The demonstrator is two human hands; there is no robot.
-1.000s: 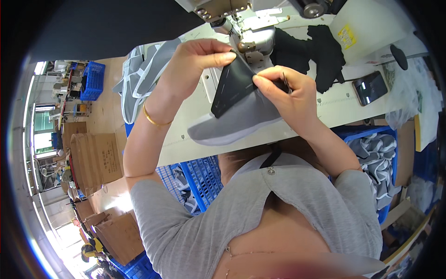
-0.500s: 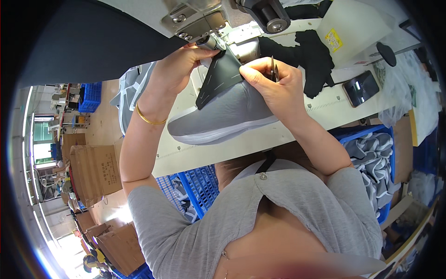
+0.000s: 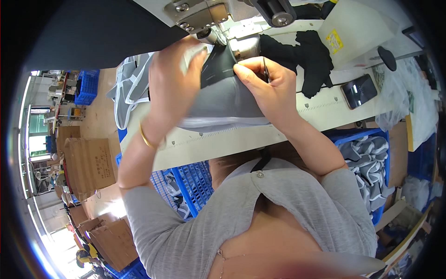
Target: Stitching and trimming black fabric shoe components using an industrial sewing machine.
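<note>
Head view: L hand (image 3: 174,81) blurred, by the L side of the black patch (image 3: 219,65); can't tell its grip. R hand (image 3: 274,88) has thumb + finger pinched on the patch's R edge, w/ a thin dark tool (image 3: 266,69) tucked in it. Patch lies on grey cloth (image 3: 225,100), top end under the sewing machine (image 3: 202,18), on white table (image 3: 186,151). Phone (image 3: 359,91) well apart, R side.

Grey short-sleeved top (image 3: 158,218), round metallic snap (image 3: 260,175), black strap (image 3: 262,160) beside it, gold-coloured bangle (image 3: 145,136) on left wrist (image 3: 161,124), thin neck chain (image 3: 221,256).
</note>
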